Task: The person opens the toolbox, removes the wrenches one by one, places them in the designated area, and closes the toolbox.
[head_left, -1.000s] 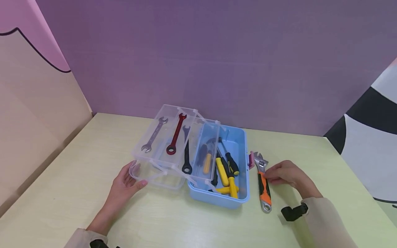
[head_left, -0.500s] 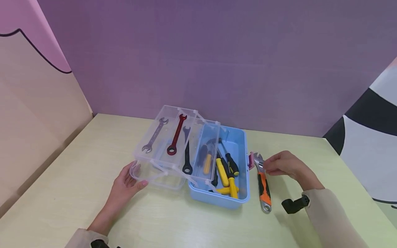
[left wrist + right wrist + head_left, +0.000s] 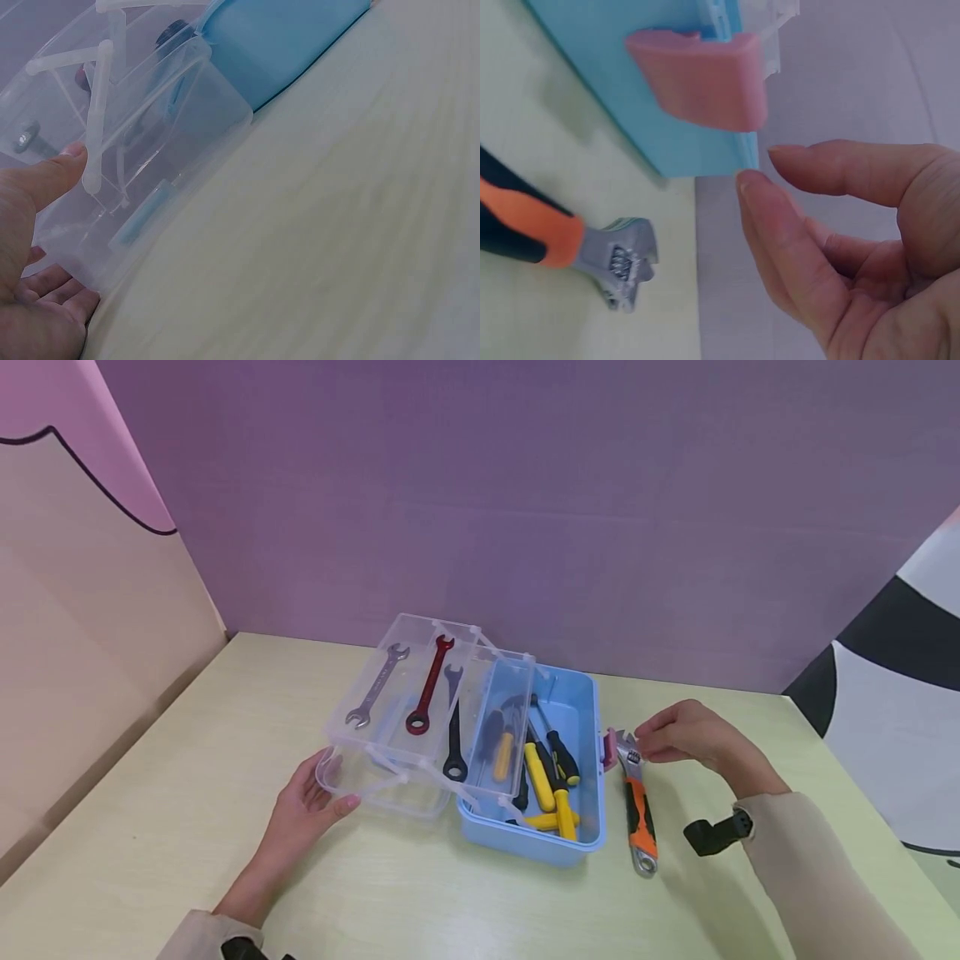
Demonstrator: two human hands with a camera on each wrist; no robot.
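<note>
A blue toolbox [image 3: 588, 752] stands open on the table, its clear trays [image 3: 360, 781] folded out to the left. My left hand [image 3: 318, 793] rests against the lower clear tray's near left corner, thumb [image 3: 45, 176] along its wall, fingers straight. An adjustable wrench [image 3: 639, 814] with an orange and black handle lies on the table right of the box. My right hand [image 3: 660, 742] hovers just beyond the wrench's head [image 3: 622, 262], beside the pink latch [image 3: 705, 79], fingers [image 3: 780, 240] loosely bent and holding nothing.
The upper tray holds a silver wrench [image 3: 375, 687], a red wrench [image 3: 427, 687] and a black wrench [image 3: 452, 731]. Yellow and black screwdrivers [image 3: 543, 768] lie in the blue box. A purple wall stands close behind the pale green table [image 3: 187, 793].
My right hand has left the wrench's handle and moved away from me and slightly up, to the wrench's head by the pink latch. The left hand and the wrench have stayed put.
</note>
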